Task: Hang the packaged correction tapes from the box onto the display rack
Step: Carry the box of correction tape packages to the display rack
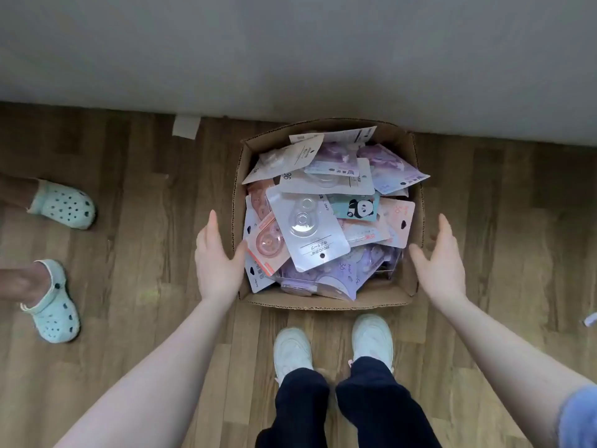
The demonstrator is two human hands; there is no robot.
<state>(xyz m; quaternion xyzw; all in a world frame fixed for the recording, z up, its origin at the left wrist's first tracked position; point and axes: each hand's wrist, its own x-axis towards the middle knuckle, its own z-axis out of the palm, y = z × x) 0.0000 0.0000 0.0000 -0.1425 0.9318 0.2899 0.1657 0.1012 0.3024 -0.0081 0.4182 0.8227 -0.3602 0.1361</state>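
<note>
An open cardboard box (pixel 326 301) stands on the wooden floor against a grey wall, heaped with several packaged correction tapes. A clear-blister white pack (pixel 307 232) lies on top, an orange one (pixel 268 245) to its left, purple ones (pixel 392 168) behind, and a panda pack (pixel 360 207) in the middle. My left hand (pixel 217 260) is open beside the box's left wall, thumb near the wall. My right hand (pixel 441 263) is open beside the right wall. Neither hand holds anything. No display rack is in view.
My feet in white shoes (pixel 332 345) stand just in front of the box. Another person's feet in mint clogs (pixel 61 205) are at the left. A scrap of paper (pixel 185 127) lies at the foot of the grey wall (pixel 290 53).
</note>
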